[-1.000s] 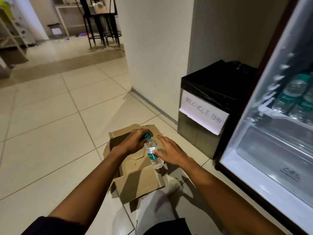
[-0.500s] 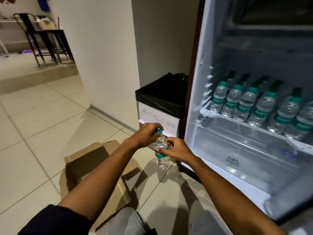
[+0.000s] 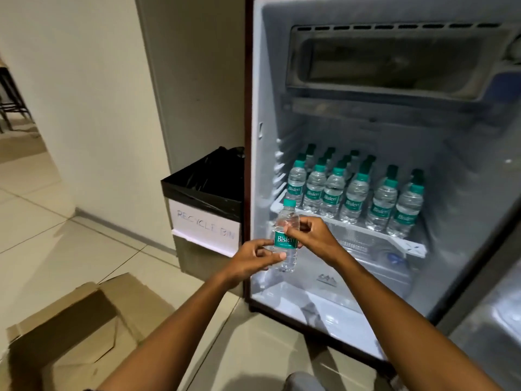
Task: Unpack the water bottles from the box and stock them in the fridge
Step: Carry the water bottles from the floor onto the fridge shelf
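In the head view, both hands grasp one small water bottle (image 3: 286, 239) upright just in front of the open fridge (image 3: 465, 221): the left hand (image 3: 253, 256) pinches its lower body, the right hand (image 3: 313, 235) its middle. Its teal label reads "Bisleri", partly covered by fingers. The same label shows on the stocked bottles (image 3: 355, 193) standing on the shelf; the back rows are dim. A paper sign (image 3: 207, 228) on the bin (image 3: 203, 190) reads "RECYCLE BIN", faintly. The cardboard box (image 3: 70, 334) is cut off at the lower left.
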Tool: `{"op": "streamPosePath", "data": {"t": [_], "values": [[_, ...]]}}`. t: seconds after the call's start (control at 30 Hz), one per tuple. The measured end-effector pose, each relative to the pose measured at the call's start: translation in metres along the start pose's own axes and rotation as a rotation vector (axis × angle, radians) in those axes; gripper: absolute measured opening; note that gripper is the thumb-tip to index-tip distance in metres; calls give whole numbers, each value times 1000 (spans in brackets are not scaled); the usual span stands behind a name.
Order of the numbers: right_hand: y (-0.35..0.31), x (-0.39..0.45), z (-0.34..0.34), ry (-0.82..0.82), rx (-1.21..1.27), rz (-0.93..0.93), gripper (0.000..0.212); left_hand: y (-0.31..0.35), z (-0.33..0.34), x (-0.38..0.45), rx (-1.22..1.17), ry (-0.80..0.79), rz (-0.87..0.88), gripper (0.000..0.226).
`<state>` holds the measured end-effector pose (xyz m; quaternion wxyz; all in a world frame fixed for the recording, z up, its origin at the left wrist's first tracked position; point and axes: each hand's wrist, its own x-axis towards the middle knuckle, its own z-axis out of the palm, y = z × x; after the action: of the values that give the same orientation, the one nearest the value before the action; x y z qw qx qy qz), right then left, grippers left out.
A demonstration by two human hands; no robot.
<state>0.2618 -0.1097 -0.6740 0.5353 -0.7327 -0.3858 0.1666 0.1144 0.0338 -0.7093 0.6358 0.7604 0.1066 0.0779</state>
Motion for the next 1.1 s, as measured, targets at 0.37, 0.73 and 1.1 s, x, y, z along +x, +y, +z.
{"op": "streamPosePath", "data": {"t": [0.37, 0.73, 1.1], "values": [[-37, -3, -107, 151, -115, -8, 52, 32, 78, 69, -27, 76, 153, 35], [-70, 18, -179, 502, -346, -178, 27, 97, 105, 133, 313, 196, 367, 46], [-48, 43, -199, 983, -496, -318, 23, 128, 94, 182, 775, 293, 440, 71]]}}
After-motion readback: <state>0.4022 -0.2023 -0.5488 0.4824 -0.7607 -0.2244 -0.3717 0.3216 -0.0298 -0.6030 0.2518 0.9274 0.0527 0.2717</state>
